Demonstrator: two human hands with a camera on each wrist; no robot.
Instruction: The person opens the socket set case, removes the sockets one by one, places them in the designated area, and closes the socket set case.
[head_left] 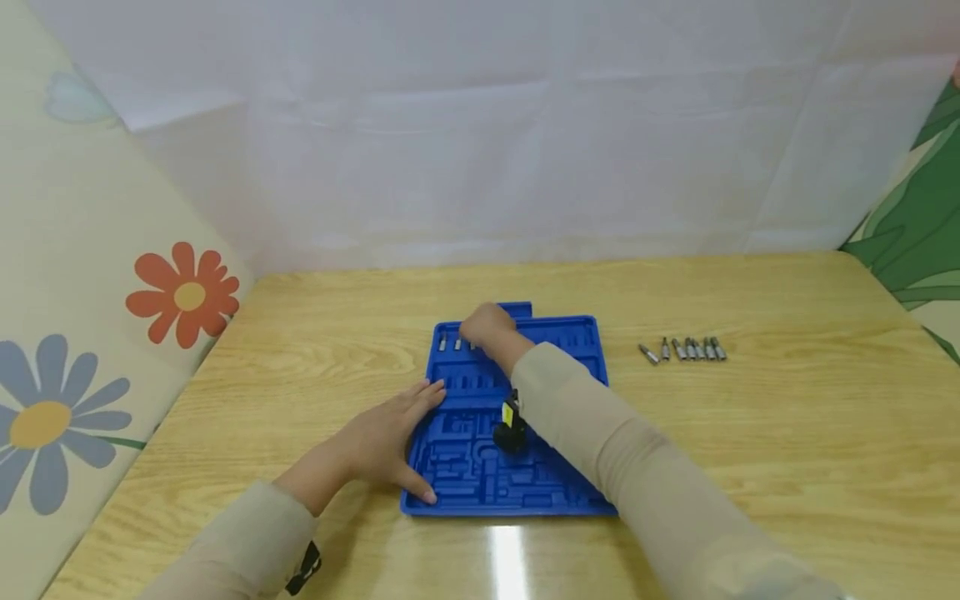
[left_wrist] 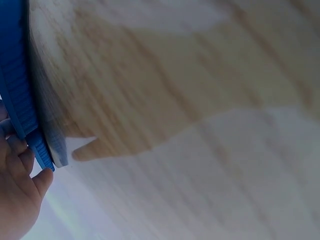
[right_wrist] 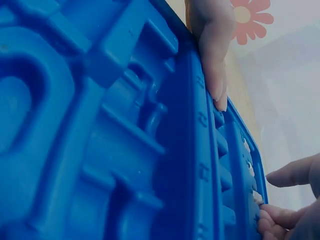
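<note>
A blue plastic tool case tray (head_left: 480, 403) with moulded slots lies on the table. My left hand (head_left: 390, 437) rests along its left edge, fingers spread, thumb at the near corner; its fingers also show over the tray rim in the left wrist view. My right hand (head_left: 489, 325) reaches to the tray's far row. There, in the right wrist view, its fingertips (right_wrist: 267, 220) touch beside a small silver bit (right_wrist: 257, 197) in a slot, while the thumb stands apart. Two more silver bits, such as one bit (head_left: 442, 342), sit in slots to the left.
Several silver socket bits (head_left: 697, 349) lie in a loose row on the wooden table (head_left: 787, 433), right of the tray. A blue tab (head_left: 516, 309) projects behind the tray's far edge. White sheeting (head_left: 525, 150) hangs behind the table.
</note>
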